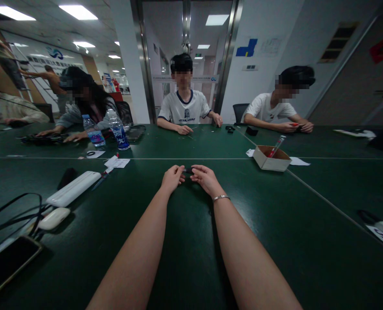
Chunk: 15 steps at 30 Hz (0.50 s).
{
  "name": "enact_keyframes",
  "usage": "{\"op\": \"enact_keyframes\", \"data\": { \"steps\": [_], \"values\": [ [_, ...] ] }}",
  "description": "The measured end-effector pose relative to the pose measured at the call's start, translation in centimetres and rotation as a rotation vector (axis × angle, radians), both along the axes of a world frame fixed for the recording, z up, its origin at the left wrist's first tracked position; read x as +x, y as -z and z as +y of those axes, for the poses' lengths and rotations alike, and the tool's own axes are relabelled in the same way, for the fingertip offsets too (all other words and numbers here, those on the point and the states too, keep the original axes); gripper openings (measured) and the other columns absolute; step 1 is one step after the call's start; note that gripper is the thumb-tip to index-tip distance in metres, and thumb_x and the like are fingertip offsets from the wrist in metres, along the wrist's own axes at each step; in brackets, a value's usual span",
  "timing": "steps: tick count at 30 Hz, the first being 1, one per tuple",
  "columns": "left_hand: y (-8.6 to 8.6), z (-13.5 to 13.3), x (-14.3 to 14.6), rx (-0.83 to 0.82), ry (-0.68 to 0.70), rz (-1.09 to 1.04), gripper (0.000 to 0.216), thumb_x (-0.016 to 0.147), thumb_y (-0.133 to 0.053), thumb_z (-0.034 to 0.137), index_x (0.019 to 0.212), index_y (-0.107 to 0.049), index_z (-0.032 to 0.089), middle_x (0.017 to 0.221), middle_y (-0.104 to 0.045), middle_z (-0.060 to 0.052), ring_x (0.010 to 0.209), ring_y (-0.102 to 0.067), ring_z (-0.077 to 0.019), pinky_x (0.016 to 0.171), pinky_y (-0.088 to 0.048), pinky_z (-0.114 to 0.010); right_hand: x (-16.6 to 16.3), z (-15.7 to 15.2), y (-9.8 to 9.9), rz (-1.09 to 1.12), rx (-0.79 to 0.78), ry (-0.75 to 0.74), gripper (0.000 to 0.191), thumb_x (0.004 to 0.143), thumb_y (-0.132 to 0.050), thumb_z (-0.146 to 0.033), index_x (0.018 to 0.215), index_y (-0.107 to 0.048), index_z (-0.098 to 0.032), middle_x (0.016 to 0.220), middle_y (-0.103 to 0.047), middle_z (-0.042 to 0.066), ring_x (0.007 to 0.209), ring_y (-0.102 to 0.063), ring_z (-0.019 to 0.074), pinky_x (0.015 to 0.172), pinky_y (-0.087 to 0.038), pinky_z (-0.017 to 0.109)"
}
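Both my arms reach forward over the dark green table. Between my fingertips is a small dark object, too small and too covered to name. My left hand pinches its left end between thumb and fingers. My right hand, with a silver bracelet at the wrist, grips the right end with curled fingers. The hands are a little apart, just above or resting on the table; I cannot tell which.
On the left lie a phone, a white earbud case, a white power bank and black cables. Two bottles stand beyond. An open box holding a red tube stands at right. Several people sit around the table.
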<state>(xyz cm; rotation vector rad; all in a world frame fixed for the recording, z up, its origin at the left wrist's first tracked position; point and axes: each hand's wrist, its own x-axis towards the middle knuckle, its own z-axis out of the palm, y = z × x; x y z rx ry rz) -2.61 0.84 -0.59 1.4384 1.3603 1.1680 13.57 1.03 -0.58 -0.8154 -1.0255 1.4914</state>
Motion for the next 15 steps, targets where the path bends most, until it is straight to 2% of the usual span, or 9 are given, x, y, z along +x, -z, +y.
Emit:
{"op": "enact_keyframes", "data": {
  "steps": [3, 7, 15],
  "values": [
    [-0.03, 0.02, -0.2, 0.015, 0.036, -0.1, 0.03, 0.083, -0.06, 0.044, 0.088, -0.061, 0.015, 0.077, -0.065, -0.005, 0.063, -0.062, -0.0122, 0.049, -0.044, -0.018, 0.0, -0.07, -0.13, 0.001, -0.004, 0.023, 0.027, 0.067, -0.084, -0.02, 0.087, -0.067, -0.015, 0.068, -0.065, 0.001, 0.055, -0.063, 0.0115, 0.051, -0.052, 0.019],
    [-0.45, -0.29, -0.53, 0.064, 0.079, -0.175, 0.034, 0.073, -0.07, 0.043, 0.093, -0.063, 0.016, 0.088, -0.067, -0.007, 0.079, -0.063, -0.0159, 0.056, -0.048, -0.02, 0.04, -0.15, -0.26, 0.005, -0.021, 0.034, 0.024, 0.067, -0.083, -0.018, 0.087, -0.069, -0.015, 0.068, -0.066, 0.002, 0.055, -0.062, 0.0114, 0.052, -0.052, 0.019],
    [-0.46, -0.28, -1.0, 0.092, 0.129, -0.237, 0.039, 0.062, -0.077, 0.037, 0.092, -0.066, 0.016, 0.101, -0.068, -0.008, 0.091, -0.063, -0.0189, 0.066, -0.049, -0.023, 0.0, -0.08, -0.34, 0.009, -0.057, 0.051, 0.022, 0.068, -0.084, -0.021, 0.082, -0.068, -0.014, 0.062, -0.065, 0.002, 0.054, -0.062, 0.0121, 0.054, -0.053, 0.021]
  ]
}}
